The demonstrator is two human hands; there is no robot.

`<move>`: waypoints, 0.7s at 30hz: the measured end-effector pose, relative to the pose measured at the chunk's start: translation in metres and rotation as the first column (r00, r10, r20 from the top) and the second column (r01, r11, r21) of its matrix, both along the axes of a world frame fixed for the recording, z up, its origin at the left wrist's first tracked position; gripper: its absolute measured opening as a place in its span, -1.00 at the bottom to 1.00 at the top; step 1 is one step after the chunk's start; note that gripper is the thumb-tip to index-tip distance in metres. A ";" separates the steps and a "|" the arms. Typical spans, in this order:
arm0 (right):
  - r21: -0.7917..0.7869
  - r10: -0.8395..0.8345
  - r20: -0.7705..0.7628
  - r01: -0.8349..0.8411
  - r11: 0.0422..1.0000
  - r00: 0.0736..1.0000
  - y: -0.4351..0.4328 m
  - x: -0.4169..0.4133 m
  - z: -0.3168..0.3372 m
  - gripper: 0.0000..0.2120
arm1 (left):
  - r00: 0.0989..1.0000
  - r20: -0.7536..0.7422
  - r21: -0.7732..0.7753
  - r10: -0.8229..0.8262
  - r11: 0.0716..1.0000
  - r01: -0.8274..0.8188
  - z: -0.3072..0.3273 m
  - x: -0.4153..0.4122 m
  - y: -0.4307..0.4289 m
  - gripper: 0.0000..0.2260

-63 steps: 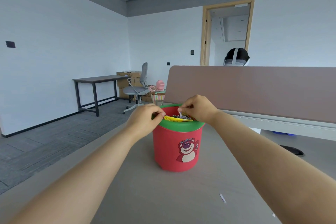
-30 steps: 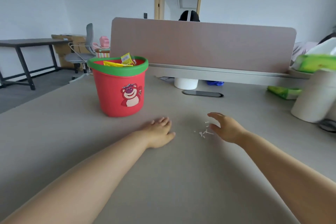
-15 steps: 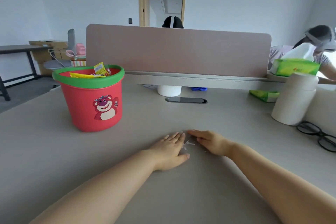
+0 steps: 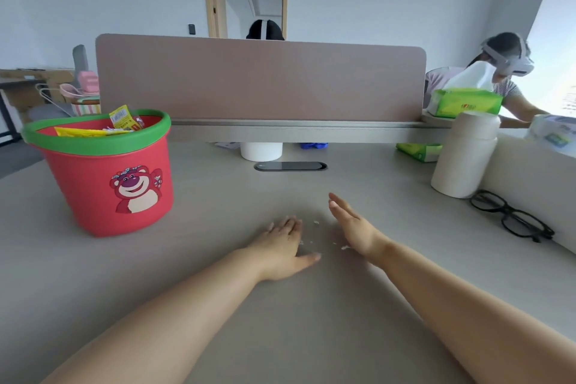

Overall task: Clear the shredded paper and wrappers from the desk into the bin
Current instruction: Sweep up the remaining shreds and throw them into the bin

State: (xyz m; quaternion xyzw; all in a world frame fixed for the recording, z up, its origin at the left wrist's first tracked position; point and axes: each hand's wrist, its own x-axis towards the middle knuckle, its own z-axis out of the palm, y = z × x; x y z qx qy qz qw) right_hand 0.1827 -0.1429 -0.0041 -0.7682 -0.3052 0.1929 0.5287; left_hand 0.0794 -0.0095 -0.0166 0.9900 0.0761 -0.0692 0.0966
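Observation:
A red bin (image 4: 103, 184) with a green rim and a bear picture stands on the grey desk (image 4: 218, 196) at the left, with yellow wrappers (image 4: 123, 117) sticking out of its top. A few small white paper shreds (image 4: 316, 222) lie on the desk between my hands. My left hand (image 4: 282, 246) lies flat, palm down, fingers spread, just left of the shreds. My right hand (image 4: 352, 226) stands on its edge just right of them, fingers straight. Neither hand holds anything.
A white bottle (image 4: 464, 156) and black glasses (image 4: 511, 215) sit at the right, green tissue packs (image 4: 464, 101) behind them. A brown divider panel (image 4: 261, 78) closes the desk's far side, with a white cup (image 4: 261, 151) beneath it. A person (image 4: 505, 72) sits at the far right.
Both hands came off the bin's rim down to the desk and closed around the shreds. Since half a second ago the right hand has pulled away and turned onto its edge.

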 end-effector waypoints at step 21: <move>-0.354 0.326 0.325 -0.206 0.912 0.888 -0.027 0.005 -0.005 -0.66 | 0.987 -0.086 0.040 -0.135 0.989 0.139 0.005 -0.021 0.008 -0.39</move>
